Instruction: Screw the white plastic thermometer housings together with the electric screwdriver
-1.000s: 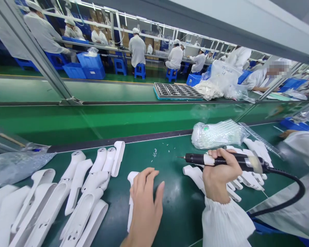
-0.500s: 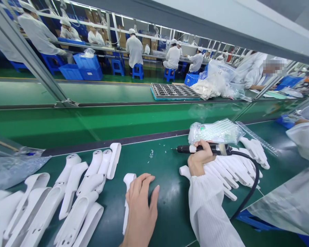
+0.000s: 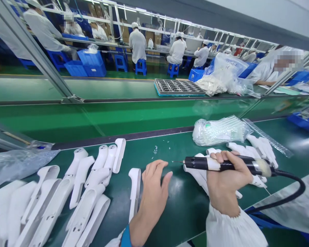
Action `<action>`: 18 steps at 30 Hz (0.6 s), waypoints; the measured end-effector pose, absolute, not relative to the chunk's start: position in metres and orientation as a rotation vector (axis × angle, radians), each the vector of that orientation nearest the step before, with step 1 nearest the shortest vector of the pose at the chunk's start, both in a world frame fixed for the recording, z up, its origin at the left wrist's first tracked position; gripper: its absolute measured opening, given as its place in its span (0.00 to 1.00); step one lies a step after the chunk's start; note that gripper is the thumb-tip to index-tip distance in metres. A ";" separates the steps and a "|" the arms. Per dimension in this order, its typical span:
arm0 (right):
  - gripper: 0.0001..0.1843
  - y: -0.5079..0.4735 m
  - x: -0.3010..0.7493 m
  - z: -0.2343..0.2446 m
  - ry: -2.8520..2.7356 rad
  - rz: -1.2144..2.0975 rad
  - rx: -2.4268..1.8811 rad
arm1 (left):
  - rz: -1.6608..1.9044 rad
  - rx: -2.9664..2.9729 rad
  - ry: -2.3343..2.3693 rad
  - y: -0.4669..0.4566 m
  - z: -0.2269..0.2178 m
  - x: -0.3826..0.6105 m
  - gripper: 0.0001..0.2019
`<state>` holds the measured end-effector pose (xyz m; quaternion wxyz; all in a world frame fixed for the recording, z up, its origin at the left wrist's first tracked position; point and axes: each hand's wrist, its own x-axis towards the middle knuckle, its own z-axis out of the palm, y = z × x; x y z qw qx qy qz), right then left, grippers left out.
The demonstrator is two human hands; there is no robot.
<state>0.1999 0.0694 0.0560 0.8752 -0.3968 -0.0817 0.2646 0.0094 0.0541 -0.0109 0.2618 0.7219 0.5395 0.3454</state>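
Observation:
My right hand (image 3: 228, 176) is wrapped round a black electric screwdriver (image 3: 201, 163), held level with its thin bit pointing left. A tiny pale speck shows at the bit's tip. Close to that tip is my left hand (image 3: 154, 190), thumb and fingers apart, with nothing visible between them. Just left of it lies a single white plastic handle-shaped housing (image 3: 134, 187). Several tiny screw-like pieces (image 3: 156, 150) are scattered on the green bench beyond my left fingertips. More white housings (image 3: 50, 209) lie in a group on the left, and others (image 3: 195, 175) lie partly hidden behind my right hand.
A clear plastic bag (image 3: 218, 132) with pale strips lies at the bench's far side. Bubble wrap (image 3: 18, 166) is at the left. Behind the ledge stand a metal grid tray (image 3: 180, 87) and plastic bags (image 3: 226, 73). Co-workers in white sit farther off; the screwdriver's cable (image 3: 280, 202) loops right.
My right hand has brought the screwdriver nearer to me, its bit now close to my left fingertips. My left hand has shifted a little right and forward. The camera view has moved slightly.

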 end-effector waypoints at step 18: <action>0.16 0.022 0.191 0.068 0.030 0.553 -0.937 | 0.774 2.108 1.208 0.050 0.009 0.007 0.15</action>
